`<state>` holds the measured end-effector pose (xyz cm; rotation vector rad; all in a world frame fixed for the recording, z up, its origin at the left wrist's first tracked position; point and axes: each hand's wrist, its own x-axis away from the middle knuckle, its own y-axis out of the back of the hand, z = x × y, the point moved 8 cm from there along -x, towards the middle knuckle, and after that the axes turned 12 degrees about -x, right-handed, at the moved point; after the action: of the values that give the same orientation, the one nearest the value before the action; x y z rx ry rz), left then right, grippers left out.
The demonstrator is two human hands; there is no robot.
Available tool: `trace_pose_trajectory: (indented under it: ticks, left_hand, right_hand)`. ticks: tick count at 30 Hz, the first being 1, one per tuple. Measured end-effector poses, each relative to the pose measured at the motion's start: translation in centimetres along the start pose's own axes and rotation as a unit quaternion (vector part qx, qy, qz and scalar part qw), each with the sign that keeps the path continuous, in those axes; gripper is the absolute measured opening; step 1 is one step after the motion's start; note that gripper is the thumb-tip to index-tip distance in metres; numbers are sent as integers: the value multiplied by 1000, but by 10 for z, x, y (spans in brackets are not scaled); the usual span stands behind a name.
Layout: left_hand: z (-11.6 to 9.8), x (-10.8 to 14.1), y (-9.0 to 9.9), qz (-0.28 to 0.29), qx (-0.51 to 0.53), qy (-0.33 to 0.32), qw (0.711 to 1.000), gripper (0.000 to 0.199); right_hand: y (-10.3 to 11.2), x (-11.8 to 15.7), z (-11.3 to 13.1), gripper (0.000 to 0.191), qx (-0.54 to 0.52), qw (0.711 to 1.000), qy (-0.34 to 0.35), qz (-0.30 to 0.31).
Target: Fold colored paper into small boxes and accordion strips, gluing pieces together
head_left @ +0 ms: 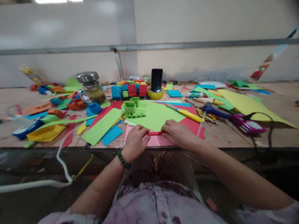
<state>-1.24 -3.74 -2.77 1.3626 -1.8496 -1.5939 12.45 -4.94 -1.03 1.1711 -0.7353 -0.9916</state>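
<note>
Between my two hands lies a narrow folded strip of red paper [154,133], close to the table's front edge. My left hand [137,137] is closed on its left end, fingers bent against the strip. At the other end, my right hand [175,132] presses its curled fingers on the strip. Pink paper [161,141] is under both hands, and a large green sheet [155,115] spreads just beyond them. On that sheet stand small green paper boxes [130,107] and a zigzag-folded green strip [135,115]. A yellow box cutter [190,115] rests beyond my right hand.
A phone [156,80] stands upright in a yellow tape roll [156,94], beside stacked coloured paper boxes [132,90]. Rightward are scissors [205,113] and a purple-and-blue glue gun [245,123] with its cord. A lidded glass jar [92,87] and paper scraps are at left.
</note>
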Motion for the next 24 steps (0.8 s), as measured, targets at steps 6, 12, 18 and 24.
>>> trace_pose_trajectory:
  ticks: [6,12,18,24]
  left_hand:
    - [12,6,12,-99,145,65,982,52]
    - [-18,18,5,3,446,100,889,37]
    - [-53,45,-3,112,566,92,812,35]
    - [-84,80,12,165,507,48,844,35]
  right_hand:
    - [7,5,-19,11,-325,942,-74,-48]
    - [-18,48,15,33,-668,725,-120,-116]
    - [-34,88,49,31,-704,691,-100,-131]
    - [-20,118,47,26,-694,682,-115,-198]
